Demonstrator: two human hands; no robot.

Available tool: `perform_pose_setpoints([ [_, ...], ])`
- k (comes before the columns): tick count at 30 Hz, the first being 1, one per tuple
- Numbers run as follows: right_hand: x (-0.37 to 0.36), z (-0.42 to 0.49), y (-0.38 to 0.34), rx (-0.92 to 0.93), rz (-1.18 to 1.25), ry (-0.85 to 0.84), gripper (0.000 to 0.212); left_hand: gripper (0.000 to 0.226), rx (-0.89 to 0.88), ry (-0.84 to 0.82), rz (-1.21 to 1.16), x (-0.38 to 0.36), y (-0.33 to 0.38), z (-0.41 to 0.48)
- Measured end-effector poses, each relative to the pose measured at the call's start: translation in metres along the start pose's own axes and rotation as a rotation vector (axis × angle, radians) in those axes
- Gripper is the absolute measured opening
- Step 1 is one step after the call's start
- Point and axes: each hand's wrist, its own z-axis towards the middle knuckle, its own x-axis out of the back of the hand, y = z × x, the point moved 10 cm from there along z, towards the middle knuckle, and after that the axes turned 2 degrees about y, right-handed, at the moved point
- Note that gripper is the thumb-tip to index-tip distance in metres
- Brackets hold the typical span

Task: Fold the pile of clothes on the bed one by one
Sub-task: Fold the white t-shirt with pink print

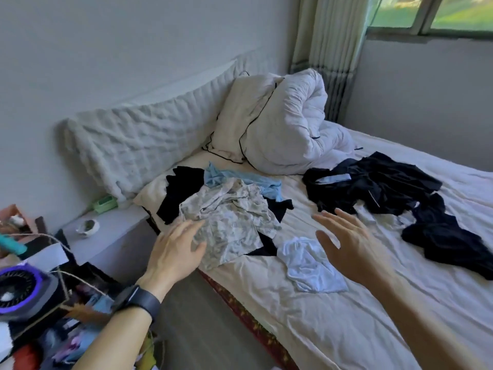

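Clothes lie loose across the bed (346, 329), none folded yet. Both my hands are out in front, empty, fingers straight and spread wide.

My left hand (176, 252), w/ a dark watch (138, 300) on the wrist, is at the near-left edge of a patterned grey top (229, 220). Its fingertips overlap the cloth, but I can't tell if they touch it. That top is crumpled on a black garment (181, 190), and a light-blue garment (240, 180) is bunched just behind it.

My right hand (349, 241) hovers palm-down over the sheet, approx. mid-bed. It sits between a pale blue piece (312, 265), just left of it, and a dark navy heap (373, 182) sprawling to the far right.

At the head of the bed are a rolled white duvet (280, 124) and a long cushion (138, 132) against the wall. To the left, beside the bed, is a nightstand (112, 236) w/ a small bowl (86, 228) on it. Nearer me, bottom left, is a purple-rimmed fan (21, 289) among clutter. Top right shows a window (432, 14) w/ a pale curtain (328, 49).
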Motion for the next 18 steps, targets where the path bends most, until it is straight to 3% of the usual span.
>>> perform_pose_setpoints([
  [3,-0.055,-0.002,0.029,-0.152,0.005,-0.106,0.040,0.055,-0.066,-0.114,-0.027,-0.045,0.006,0.051],
  [9,-0.193,-0.028,0.086,-0.403,-0.022,-0.524,0.050,0.055,-0.160,-0.338,0.049,-0.165,0.021,0.133],
  [13,-0.265,-0.052,0.123,-0.569,0.005,-0.768,0.051,0.055,-0.197,-0.602,0.110,-0.248,0.028,0.160],
  [18,-0.330,-0.048,0.181,-0.797,0.089,-0.867,0.054,0.059,-0.217,-0.774,0.208,-0.335,0.023,0.204],
])
